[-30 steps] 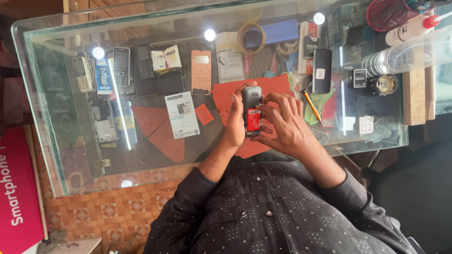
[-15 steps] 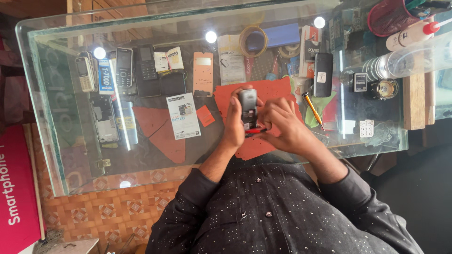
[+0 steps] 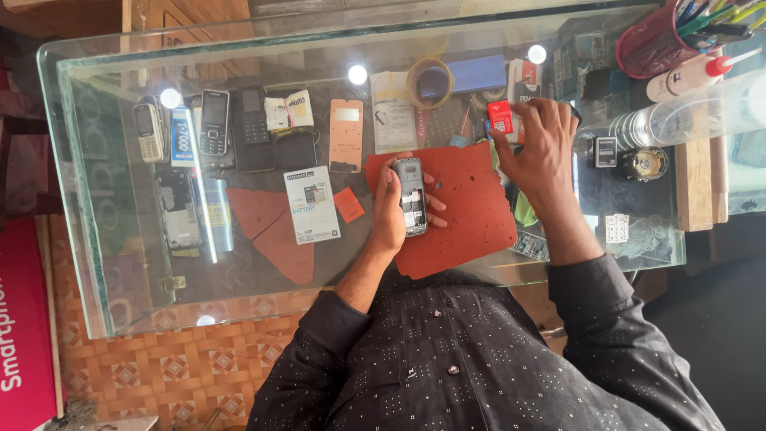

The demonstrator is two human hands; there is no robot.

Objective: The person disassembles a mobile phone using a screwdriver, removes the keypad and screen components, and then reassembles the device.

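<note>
Across the middle of the head view runs a glass-topped counter [image 3: 112, 263], its top see-through, so goods on the shelf beneath show through it. On the glass lies a red mat [image 3: 471, 215] with ragged edges, and over its left part the left hand [image 3: 392, 209] is wrapped around a small grey phone [image 3: 411, 195], held upright with its back cover off and its open inside facing up; thumb on one long edge, fingers curled round the other, a firm full grip. Up and to the right, past the mat's top corner, the right hand [image 3: 542, 144] rests spread on the glass, its fingertips pinching a small red battery [image 3: 501, 116], which sits well apart from the phone. Beyond that hand a clear plastic bottle [image 3: 686, 112] lies on its side, near a white squeeze bottle with a red tip [image 3: 690, 73] and a dark red pen cup [image 3: 650, 44] at the far corner. A roll of tape [image 3: 429, 82] sits beside a blue box [image 3: 476, 73] above the mat. Left of the held phone lie a white leaflet [image 3: 311, 204] and a small orange tag [image 3: 349, 204], and farther left a row of old keypad phones [image 3: 215, 121].
</note>
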